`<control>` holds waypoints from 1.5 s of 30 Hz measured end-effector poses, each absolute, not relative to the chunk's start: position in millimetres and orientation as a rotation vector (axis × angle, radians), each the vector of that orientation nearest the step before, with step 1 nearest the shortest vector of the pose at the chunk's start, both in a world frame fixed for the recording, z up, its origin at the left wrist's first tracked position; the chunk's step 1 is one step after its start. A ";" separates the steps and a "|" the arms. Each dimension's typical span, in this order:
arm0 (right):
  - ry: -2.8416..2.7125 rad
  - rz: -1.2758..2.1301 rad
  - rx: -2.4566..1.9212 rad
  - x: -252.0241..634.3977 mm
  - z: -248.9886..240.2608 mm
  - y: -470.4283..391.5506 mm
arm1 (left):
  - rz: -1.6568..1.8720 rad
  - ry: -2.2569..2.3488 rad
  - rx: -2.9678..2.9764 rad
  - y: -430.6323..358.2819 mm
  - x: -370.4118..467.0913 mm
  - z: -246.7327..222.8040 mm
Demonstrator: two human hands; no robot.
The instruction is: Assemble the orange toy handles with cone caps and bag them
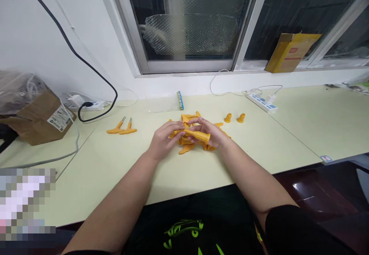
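Observation:
Over a pile of yellow plastic corkscrews (186, 148), my two hands share one yellow corkscrew (200, 135), held sideways with its flared sleeve end pointing right. The fingers of my left hand (165, 139) are closed on its left part, partly hiding the handle. My right hand (211, 132) curls round its middle from behind, thumb side up. No metal spiral shows on the held piece. Two corkscrews (128, 131) with T-shaped handles and bare metal spirals lie to the left. Two yellow sleeves (241, 118) stand to the right of the pile.
A clear plastic bag (164, 104) with a coloured header lies behind the pile. Power strips (261, 102) with cables sit by the wall, and a black cable (115, 93) hangs at left. A cardboard box (37, 112) stands far left; a yellow box (292, 53) leans on the window.

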State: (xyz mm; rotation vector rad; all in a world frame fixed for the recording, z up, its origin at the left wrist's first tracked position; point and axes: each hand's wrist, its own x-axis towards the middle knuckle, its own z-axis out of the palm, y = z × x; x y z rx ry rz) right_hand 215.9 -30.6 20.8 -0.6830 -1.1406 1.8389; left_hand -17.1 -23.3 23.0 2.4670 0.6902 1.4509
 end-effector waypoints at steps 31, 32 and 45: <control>-1.795 0.238 -0.840 235.8 13.2 -22.6 | 1.350 1.069 1.037 3.8 -40.4 23.7; -1.746 0.222 -0.889 239.4 12.5 -20.7 | 1.390 1.085 0.999 6.9 -44.5 24.3; -1.177 0.028 -1.495 342.0 7.3 7.4 | 1.515 1.709 1.669 45.5 -115.2 -2.3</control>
